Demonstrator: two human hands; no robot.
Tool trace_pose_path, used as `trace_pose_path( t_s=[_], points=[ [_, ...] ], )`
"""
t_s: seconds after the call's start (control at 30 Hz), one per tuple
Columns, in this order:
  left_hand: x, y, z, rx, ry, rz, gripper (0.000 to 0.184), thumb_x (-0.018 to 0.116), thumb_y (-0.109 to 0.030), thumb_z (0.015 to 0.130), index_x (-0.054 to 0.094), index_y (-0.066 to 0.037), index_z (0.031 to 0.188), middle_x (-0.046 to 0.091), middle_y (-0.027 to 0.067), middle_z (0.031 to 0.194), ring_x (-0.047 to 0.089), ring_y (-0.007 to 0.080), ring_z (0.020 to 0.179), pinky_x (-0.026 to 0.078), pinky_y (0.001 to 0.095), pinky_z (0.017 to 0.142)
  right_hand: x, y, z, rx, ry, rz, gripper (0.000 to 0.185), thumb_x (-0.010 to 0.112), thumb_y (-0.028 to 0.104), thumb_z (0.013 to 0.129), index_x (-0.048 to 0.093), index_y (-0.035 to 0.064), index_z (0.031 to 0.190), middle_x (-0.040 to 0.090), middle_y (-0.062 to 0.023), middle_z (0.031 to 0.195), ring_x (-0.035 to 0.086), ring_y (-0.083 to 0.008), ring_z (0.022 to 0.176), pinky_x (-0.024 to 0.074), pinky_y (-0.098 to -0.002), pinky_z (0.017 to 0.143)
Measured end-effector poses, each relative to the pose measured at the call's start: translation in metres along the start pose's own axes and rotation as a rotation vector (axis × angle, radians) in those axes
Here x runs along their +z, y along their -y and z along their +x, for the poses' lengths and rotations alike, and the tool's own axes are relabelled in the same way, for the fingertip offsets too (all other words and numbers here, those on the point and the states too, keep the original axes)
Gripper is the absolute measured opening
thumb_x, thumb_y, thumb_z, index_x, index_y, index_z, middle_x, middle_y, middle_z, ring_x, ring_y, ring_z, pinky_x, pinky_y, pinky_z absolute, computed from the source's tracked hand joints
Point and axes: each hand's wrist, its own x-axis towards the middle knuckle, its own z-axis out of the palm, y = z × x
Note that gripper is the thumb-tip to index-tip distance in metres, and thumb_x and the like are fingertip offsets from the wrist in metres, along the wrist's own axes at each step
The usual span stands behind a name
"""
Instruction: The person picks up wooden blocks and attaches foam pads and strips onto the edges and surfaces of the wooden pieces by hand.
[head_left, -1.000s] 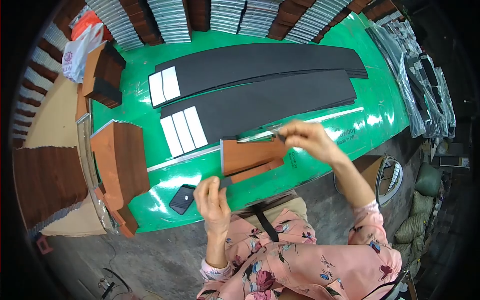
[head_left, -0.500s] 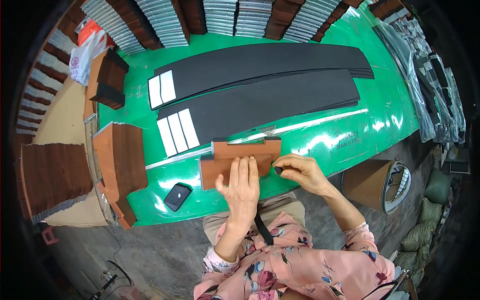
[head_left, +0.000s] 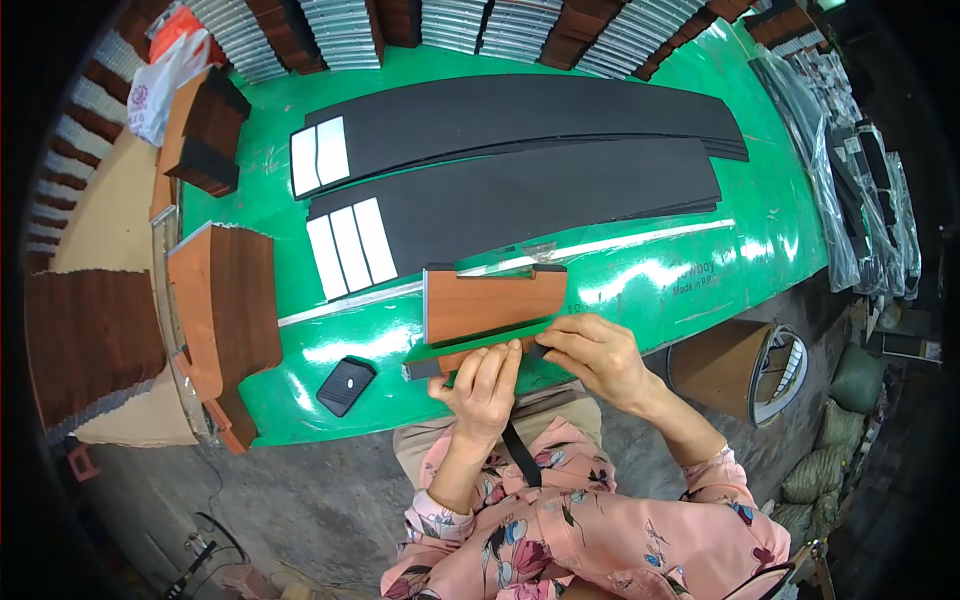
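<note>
A wood-coloured board (head_left: pixel 490 303) with black pieces at its far corners lies near the table's front edge. Just in front of it, a second brown piece (head_left: pixel 455 358) is tilted up, a green strip showing along its upper side. My left hand (head_left: pixel 482 388) grips this piece's near side with bent fingers. At its right end my right hand (head_left: pixel 602 362) pinches a small black piece (head_left: pixel 537 347), partly covered by the fingertips. To the left lies a black ridged object (head_left: pixel 347 386). Behind the board are two stacks of long black panels (head_left: pixel 540 115) (head_left: pixel 540 205) with white strips at their left ends.
The green table (head_left: pixel 640 300) carries stacked brown boards (head_left: pixel 232 300) at left and plastic-wrapped parts (head_left: pixel 850 190) at right. Metal-edged stacks (head_left: pixel 440 22) line the back. A brown round container (head_left: pixel 715 370) stands beyond the front edge, at right.
My left hand has gone from lying flat on the near brown piece to gripping its near side, and the piece has tilted up. My right hand has moved slightly left to its end.
</note>
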Motion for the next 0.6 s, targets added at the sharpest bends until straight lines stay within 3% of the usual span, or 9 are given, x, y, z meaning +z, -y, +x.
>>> trace_pose_path(
  t_s=[0.33, 0.4, 0.53, 0.6],
  points=[
    [-0.0009, 0.0019, -0.0004, 0.002, -0.022, -0.034, 0.021, 0.071, -0.020, 0.073, 0.071, -0.024, 0.093, 0.054, -0.0118, 0.098, 0.049, 0.0068, 0.098, 0.023, 0.0439, 0.096, 0.0019, 0.0029, 0.0069, -0.014, 0.029, -0.130, 0.031, 0.074, 0.003, 0.065, 0.067, 0.0054, 0.095, 0.061, -0.0053, 0.089, 0.056, -0.0206, 0.071, 0.0496, -0.0312, 0.058],
    [-0.0018, 0.0011, 0.0030, 0.008, -0.052, -0.042, 0.018, 0.073, -0.015, 0.072, 0.071, -0.022, 0.088, 0.054, -0.0103, 0.096, 0.049, 0.0090, 0.096, 0.027, 0.0434, 0.090, 0.0023, 0.0028, 0.0070, -0.010, 0.030, -0.126, 0.031, 0.074, 0.003, 0.065, 0.067, 0.0057, 0.095, 0.060, -0.0052, 0.088, 0.056, -0.0203, 0.071, 0.0492, -0.0311, 0.058],
    [-0.0011, 0.0019, 0.0001, 0.007, -0.055, -0.049, 0.018, 0.072, -0.016, 0.072, 0.071, -0.023, 0.088, 0.054, -0.0107, 0.096, 0.049, 0.0087, 0.097, 0.027, 0.0434, 0.091, 0.0021, 0.0040, 0.0056, 0.015, 0.037, -0.124, 0.030, 0.074, 0.003, 0.066, 0.067, 0.0061, 0.095, 0.060, -0.0050, 0.089, 0.055, -0.0203, 0.071, 0.0487, -0.0313, 0.058],
    [-0.0011, 0.0032, -0.0028, 0.009, -0.013, -0.038, 0.023, 0.072, -0.023, 0.072, 0.070, -0.025, 0.095, 0.053, -0.0125, 0.099, 0.048, 0.0068, 0.099, 0.023, 0.0442, 0.096, 0.0015, 0.0049, 0.0052, 0.026, 0.042, -0.126, 0.030, 0.074, 0.004, 0.067, 0.067, 0.0061, 0.095, 0.060, -0.0050, 0.089, 0.055, -0.0202, 0.071, 0.0487, -0.0314, 0.058]
  ],
)
